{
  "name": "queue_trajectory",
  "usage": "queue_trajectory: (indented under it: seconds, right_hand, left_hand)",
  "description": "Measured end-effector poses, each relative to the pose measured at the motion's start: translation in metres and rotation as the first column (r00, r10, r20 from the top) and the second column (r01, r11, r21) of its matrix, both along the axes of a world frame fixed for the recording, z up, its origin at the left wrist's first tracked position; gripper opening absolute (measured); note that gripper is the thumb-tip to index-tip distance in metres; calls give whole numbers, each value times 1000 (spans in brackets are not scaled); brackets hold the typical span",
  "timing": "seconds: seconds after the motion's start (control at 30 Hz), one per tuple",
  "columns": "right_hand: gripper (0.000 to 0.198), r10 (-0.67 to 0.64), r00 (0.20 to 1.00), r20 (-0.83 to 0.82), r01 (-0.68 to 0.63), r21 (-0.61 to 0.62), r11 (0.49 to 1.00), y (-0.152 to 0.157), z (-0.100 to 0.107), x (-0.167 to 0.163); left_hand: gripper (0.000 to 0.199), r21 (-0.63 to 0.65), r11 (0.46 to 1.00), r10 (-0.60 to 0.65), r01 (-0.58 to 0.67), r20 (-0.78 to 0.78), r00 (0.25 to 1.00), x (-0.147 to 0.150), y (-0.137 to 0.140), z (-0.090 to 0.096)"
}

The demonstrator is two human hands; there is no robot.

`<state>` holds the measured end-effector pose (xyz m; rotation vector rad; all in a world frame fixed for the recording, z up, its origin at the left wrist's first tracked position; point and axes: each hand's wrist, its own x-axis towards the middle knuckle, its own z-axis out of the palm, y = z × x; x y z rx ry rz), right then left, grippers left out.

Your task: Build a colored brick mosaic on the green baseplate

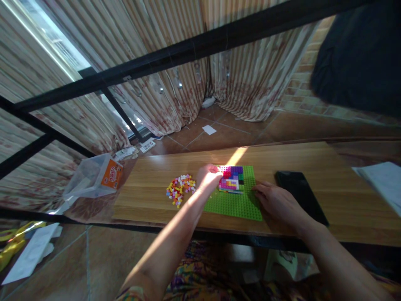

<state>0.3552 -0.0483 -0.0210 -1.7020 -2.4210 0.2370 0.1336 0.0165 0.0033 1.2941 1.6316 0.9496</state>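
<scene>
A green studded baseplate [233,209] lies on the wooden table. On its upper part is a block of coloured building bricks [232,182] in pink, red, purple, blue, white and black. Over the upper left corner of these bricks, my left hand [207,179] is closed in a pinch; anything between its fingertips is too small to make out. At the plate's right edge, the fingers of my right hand [277,200] are drawn together and closed on the rim. Left of the plate is a scattered pile of small loose bricks [180,188], mostly yellow, orange, white and pink.
A dark flat tablet-like object [302,196] lies beside my right hand. White paper [380,184] rests at the far right. A clear plastic box [94,177] with an orange label stands left of the table [138,188]. Black metal bars [156,60] cross in front of the curtains.
</scene>
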Motion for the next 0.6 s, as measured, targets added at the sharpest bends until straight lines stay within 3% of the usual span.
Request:
queue_trajectory:
  seconds: [0.17, 0.27, 0.37, 0.43, 0.6]
  right_hand:
    - [31, 12, 1000, 10, -12, 17, 1000, 0, -4, 2]
    - [32, 23, 1000, -10, -23, 40, 999, -1, -6, 4]
    - [33, 39, 999, -28, -37, 60, 997, -1, -9, 5]
    - [35, 48, 998, -34, -46, 74, 996, -1, -10, 6]
    - [34, 50, 998, -31, -47, 101, 994, 1, -14, 6]
  left_hand:
    - [11, 50, 996, 71, -70, -9, 997, -1, -9, -2]
    - [9, 92, 994, 65, -67, 27, 998, -18, -19, 0]
    - [11, 123, 991, 58, -60, 17, 998, -52, -30, 1]
    - [13, 121, 985, 124, -121, -12, 992, -80, -38, 0]
    - [13, 161, 976, 187, -148, -266, 946, -148, -62, -2]
